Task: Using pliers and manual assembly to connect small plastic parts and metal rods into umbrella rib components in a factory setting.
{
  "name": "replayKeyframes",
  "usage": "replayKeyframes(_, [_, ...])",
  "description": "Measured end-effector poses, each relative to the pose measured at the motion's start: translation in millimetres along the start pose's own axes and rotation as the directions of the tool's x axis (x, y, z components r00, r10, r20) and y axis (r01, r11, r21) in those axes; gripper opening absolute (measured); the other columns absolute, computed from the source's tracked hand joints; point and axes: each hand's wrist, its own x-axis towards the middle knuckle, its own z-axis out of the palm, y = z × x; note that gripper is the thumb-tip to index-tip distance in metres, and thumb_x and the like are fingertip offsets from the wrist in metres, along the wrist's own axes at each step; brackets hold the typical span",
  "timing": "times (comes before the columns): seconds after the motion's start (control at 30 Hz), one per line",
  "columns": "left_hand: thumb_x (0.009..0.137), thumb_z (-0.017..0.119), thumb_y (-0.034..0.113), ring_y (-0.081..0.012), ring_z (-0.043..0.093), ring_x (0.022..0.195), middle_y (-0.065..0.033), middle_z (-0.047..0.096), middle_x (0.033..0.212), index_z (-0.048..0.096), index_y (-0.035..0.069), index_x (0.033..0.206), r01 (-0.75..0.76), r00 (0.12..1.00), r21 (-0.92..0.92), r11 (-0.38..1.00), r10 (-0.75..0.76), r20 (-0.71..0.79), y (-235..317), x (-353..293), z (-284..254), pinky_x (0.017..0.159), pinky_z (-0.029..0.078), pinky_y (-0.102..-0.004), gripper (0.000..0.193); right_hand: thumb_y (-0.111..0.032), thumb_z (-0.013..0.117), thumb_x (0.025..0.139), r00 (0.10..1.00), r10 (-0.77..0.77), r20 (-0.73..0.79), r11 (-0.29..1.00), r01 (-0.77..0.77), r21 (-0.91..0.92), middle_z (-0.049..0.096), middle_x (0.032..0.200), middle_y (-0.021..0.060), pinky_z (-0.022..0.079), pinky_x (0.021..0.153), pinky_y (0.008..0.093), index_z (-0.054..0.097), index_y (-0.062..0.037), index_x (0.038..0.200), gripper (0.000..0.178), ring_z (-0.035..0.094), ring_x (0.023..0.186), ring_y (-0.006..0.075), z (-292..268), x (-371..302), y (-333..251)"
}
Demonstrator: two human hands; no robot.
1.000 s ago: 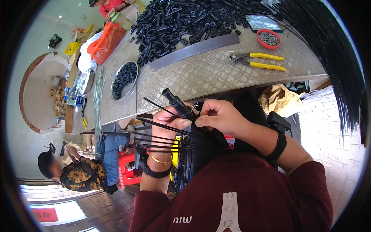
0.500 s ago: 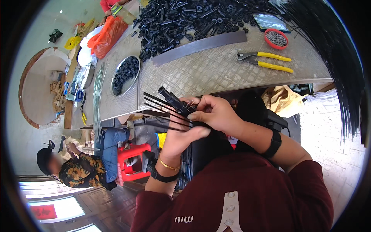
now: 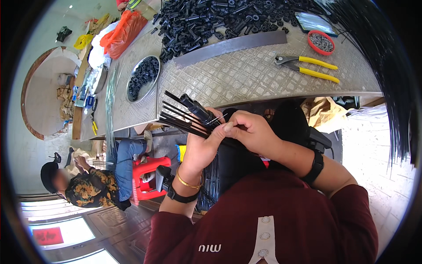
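My left hand [image 3: 202, 143] grips a fan of thin black rods [image 3: 176, 116] with a black cylindrical tube part [image 3: 195, 108] at their top; the rod tips point up and left. My right hand [image 3: 250, 130] is closed over the same bundle from the right, fingers pinching at the rods beside a thin pale wire. Both hands sit close together below the front edge of the metal table [image 3: 246, 81]. A gold bangle and a black band are on my left wrist, a black band on my right.
On the table lie a pile of black plastic parts [image 3: 220, 20], a long metal strip [image 3: 231, 44], yellow-handled pliers [image 3: 307, 66], a red dish of small pieces [image 3: 321, 42] and a round tray of black rings [image 3: 143, 77]. Long black rods [image 3: 382, 75] hang at right. A seated person [image 3: 94, 187] is at left.
My left hand has turned upright under the bundle, and the rods now fan up and left closer to the table edge. My right hand stays pinched on them.
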Motion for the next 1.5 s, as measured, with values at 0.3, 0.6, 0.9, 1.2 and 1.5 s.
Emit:
replayKeyframes(0.3, [0.082,0.064,0.002,-0.0048,0.049,0.076,0.0013,0.052,0.084,0.051,0.004,0.091,-0.076,0.995,-0.039,0.996,0.073,-0.068,2.5,2.9,11.5,0.068,0.043,-0.0215,0.016,-0.021,0.073,0.078,0.915,0.340,0.219,0.860,-0.397,0.320,0.056,0.079,0.0030,0.048,0.060,0.0247,0.049,-0.0045,0.085,0.030,0.053,0.069,0.0078,-15.1,16.3,22.2])
replayKeyframes(0.6, [0.083,0.058,-0.006,-0.0132,0.056,0.086,-0.0093,0.056,0.098,0.049,0.004,0.089,-0.215,0.976,-0.175,0.961,0.206,-0.066,-10.5,13.2,16.8,0.078,0.047,-0.0258,0.015,-0.012,0.068,0.081,0.984,0.052,0.173,0.999,-0.052,-0.003,0.055,0.087,0.0022,0.047,0.071,0.0236,0.049,-0.0031,0.114,0.040,0.054,0.079,0.0088,-35.6,8.5,-26.9])
replayKeyframes(0.9, [0.076,0.064,-0.006,-0.0086,0.052,0.074,-0.0033,0.054,0.082,0.044,0.006,0.092,-0.088,0.994,-0.106,0.990,0.094,0.050,-5.8,16.0,13.3,0.067,0.044,-0.0226,0.028,-0.015,0.073,0.075,0.972,-0.152,0.180,0.894,0.213,-0.395,0.052,0.087,0.0064,0.048,0.070,0.0268,0.051,-0.0044,0.117,0.049,0.054,0.076,0.0141,-41.1,10.6,-51.9])
replayKeyframes(1.2, [0.076,0.057,-0.011,-0.0100,0.048,0.090,-0.0053,0.049,0.098,0.045,0.006,0.090,0.016,0.997,-0.239,0.971,0.004,0.083,-6.2,13.1,14.7,0.078,0.043,-0.0259,0.024,-0.010,0.064,0.079,0.986,-0.162,0.025,0.918,0.160,-0.363,0.053,0.077,0.0093,0.044,0.059,0.0319,0.054,-0.0045,0.091,0.016,0.055,0.066,0.0240,-28.8,5.5,-29.2])
replayKeyframes(1.5, [0.074,0.054,-0.015,-0.0106,0.054,0.076,-0.0072,0.051,0.098,0.044,0.004,0.089,-0.069,0.997,-0.203,0.977,0.062,-0.043,-14.1,15.5,21.6,0.065,0.047,-0.0237,0.027,-0.003,0.057,0.081,0.971,-0.224,-0.081,0.887,0.169,-0.429,0.053,0.077,0.0099,0.044,0.060,0.0334,0.052,-0.0042,0.088,0.009,0.055,0.067,0.0251,-16.8,-4.2,-37.9])
